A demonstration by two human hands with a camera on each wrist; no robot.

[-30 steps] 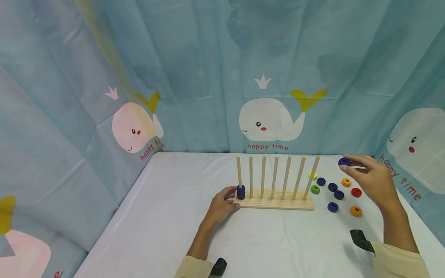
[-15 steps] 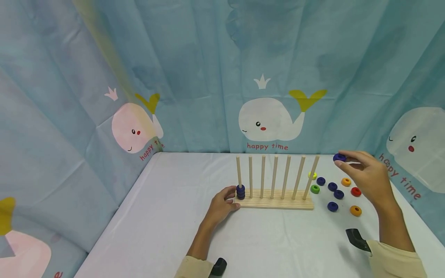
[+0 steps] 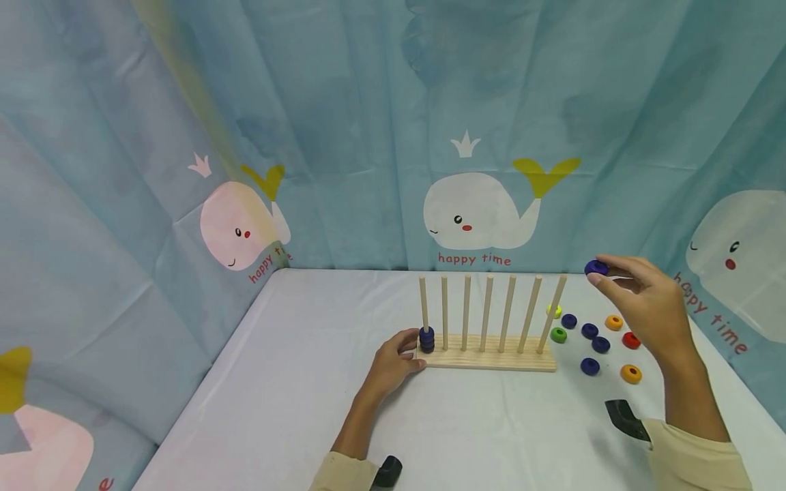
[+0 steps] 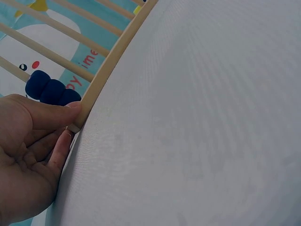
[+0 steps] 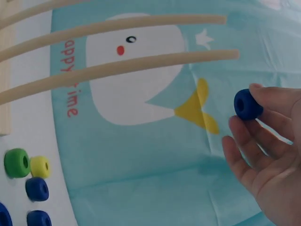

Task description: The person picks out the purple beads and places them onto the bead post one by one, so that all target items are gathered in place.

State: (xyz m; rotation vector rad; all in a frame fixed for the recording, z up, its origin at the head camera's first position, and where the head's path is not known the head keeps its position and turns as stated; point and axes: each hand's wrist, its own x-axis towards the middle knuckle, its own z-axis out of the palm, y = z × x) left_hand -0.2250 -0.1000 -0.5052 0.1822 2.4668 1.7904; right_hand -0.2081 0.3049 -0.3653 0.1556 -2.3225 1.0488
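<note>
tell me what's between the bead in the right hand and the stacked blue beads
In the head view, six bare wooden pegs stand between the held dark blue bead and the dark blue bead stack.

Curtained nook: whale-print cloth (image 3: 344, 136) behind and beside white table (image 3: 276, 382).

Blue whale-print curtain (image 3: 350, 136), red "happy time" lettering (image 3: 474, 260), white tabletop (image 3: 295, 368)

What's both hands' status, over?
Left hand gripping end of pale wooden peg rack. Right hand pinching round dark-blue bead, raised. Nothing visible between bead and nearest wooden peg.
</note>
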